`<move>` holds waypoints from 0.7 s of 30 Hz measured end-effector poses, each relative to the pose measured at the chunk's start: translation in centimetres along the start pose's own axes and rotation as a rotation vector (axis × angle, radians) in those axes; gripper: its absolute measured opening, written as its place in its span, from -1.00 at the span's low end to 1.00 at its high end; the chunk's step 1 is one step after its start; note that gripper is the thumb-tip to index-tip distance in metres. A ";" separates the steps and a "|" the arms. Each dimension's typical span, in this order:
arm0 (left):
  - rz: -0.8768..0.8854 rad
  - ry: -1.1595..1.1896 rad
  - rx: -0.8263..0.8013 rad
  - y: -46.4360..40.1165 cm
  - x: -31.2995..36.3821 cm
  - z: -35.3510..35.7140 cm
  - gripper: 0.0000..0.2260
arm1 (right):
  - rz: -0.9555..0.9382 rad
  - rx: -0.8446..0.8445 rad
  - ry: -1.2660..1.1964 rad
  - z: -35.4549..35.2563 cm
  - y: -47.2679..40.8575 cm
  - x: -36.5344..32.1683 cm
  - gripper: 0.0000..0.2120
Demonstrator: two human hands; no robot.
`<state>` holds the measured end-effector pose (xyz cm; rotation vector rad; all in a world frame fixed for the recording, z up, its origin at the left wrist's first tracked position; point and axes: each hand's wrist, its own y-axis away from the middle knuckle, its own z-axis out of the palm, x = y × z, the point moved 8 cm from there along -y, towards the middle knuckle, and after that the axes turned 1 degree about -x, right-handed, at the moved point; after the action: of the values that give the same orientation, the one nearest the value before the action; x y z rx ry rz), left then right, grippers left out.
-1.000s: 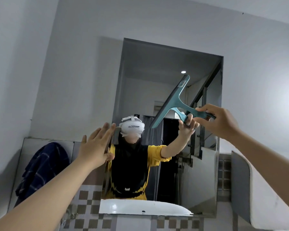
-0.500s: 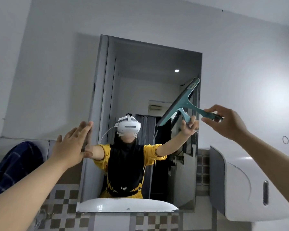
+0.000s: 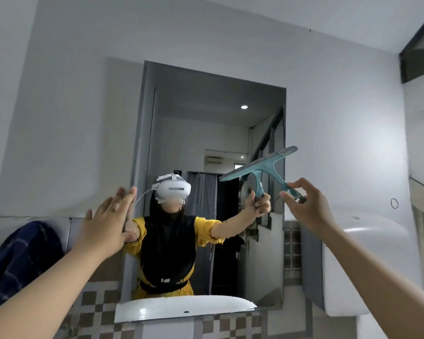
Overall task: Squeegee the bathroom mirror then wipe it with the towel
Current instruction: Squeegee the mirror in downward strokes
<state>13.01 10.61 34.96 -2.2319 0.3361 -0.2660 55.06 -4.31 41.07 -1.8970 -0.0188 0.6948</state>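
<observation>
A tall frameless mirror [image 3: 206, 118] hangs on the grey wall and reflects a person in a yellow and black top. My right hand [image 3: 306, 206] grips the handle of a teal squeegee [image 3: 260, 167], whose blade lies tilted across the mirror's right half at mid height, right end higher and past the mirror's right edge. My left hand [image 3: 108, 221] is open with fingers straight, flat at the mirror's left edge. A dark blue checked towel [image 3: 20, 260] hangs at the lower left.
A white sink rim [image 3: 181, 311] sits below the mirror, over brown and white checked tiles [image 3: 93, 304]. A white dispenser [image 3: 367, 265] is mounted on the wall right of the mirror. A small ring hook [image 3: 394, 203] is on the right wall.
The squeegee has swung from steeply tilted to nearly level and dropped lower at the mirror's right side. The view shifted, and my left hand stayed by the left edge.
</observation>
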 end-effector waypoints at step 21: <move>0.030 0.046 -0.022 0.5 0.6 -0.6 0.05 | 0.486 0.102 -0.280 6.3 6.5 -5.8 -0.84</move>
<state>13.35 9.69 34.96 -2.2429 0.3981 -0.2998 45.30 -3.66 36.56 -1.7029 0.3036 1.2625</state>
